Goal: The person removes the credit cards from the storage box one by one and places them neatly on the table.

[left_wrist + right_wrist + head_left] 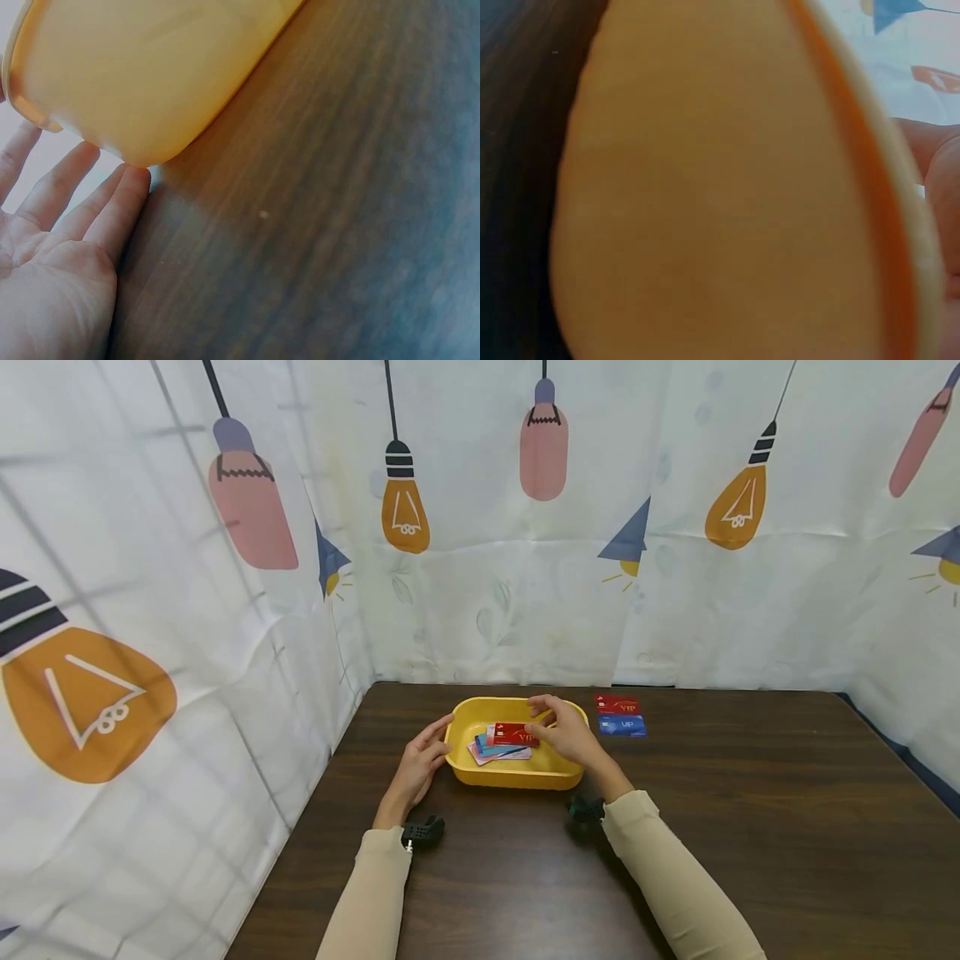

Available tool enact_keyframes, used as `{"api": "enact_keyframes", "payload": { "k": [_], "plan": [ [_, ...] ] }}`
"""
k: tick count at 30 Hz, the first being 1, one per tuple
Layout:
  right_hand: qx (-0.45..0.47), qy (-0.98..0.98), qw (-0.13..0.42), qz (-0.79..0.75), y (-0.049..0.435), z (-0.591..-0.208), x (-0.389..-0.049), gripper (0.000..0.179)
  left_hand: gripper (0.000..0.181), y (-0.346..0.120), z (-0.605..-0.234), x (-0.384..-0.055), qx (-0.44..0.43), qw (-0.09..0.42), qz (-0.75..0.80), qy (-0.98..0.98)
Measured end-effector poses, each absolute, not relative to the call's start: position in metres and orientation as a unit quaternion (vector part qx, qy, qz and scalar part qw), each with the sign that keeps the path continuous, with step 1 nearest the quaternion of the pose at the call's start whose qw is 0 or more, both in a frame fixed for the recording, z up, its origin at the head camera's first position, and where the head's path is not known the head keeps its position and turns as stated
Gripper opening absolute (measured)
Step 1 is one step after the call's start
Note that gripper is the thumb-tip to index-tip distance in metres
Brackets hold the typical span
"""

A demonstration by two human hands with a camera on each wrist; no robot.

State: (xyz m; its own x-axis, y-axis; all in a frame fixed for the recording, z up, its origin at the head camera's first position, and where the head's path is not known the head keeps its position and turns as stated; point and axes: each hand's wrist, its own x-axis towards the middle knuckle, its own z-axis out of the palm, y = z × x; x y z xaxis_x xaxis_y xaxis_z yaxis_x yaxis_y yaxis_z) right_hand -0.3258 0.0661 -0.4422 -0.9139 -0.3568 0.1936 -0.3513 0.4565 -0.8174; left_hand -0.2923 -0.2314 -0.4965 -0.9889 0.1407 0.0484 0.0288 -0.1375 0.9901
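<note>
In the head view a yellow plastic basin (pixel 465 772) stands on the brown table. Inside lie several overlapping cards, among them a blue card (pixel 491 749) and a pale pink card (pixel 517 755). Over them is a red VIP card (pixel 512 735). My right hand (pixel 572 735) reaches over the basin's right side and pinches this card's right end; the thumb overlaps its corner, and the far fingers are partly hidden. My left hand (pixel 416 768) rests its nearly straight fingers (pixel 120 202) against the basin's left side.
Right of the basin, another red VIP card (pixel 618 704) lies just behind a blue card (pixel 622 726). A patterned white curtain (pixel 480 610) hangs behind and to the left of the table (pixel 750 827). A dark device (pixel 423 832) sits on the left wrist.
</note>
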Motion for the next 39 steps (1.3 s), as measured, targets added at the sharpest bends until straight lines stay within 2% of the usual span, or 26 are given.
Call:
{"api": "enact_keyframes", "payload": {
  "k": [13, 19, 31, 39],
  "plan": [
    [-0.175, 0.9, 0.053, -0.396, 0.052, -0.45, -0.344, 0.048, 0.057, -0.232, -0.496, -0.293, 0.069, 0.035, 0.749, 0.658],
    [-0.184, 0.917, 0.059, -0.35, 0.047, -0.459, -0.353, 0.049, 0.056, -0.232, -0.497, -0.294, 0.064, 0.038, 0.751, 0.656],
    [-0.182, 0.947, 0.059, -0.26, 0.046, -0.461, -0.348, 0.058, 0.055, -0.23, -0.497, -0.294, 0.068, 0.031, 0.757, 0.649],
    [-0.2, 0.948, 0.066, -0.24, 0.046, -0.46, -0.348, 0.052, 0.056, -0.231, -0.497, -0.294, 0.062, 0.034, 0.756, 0.65]
  ]
}}
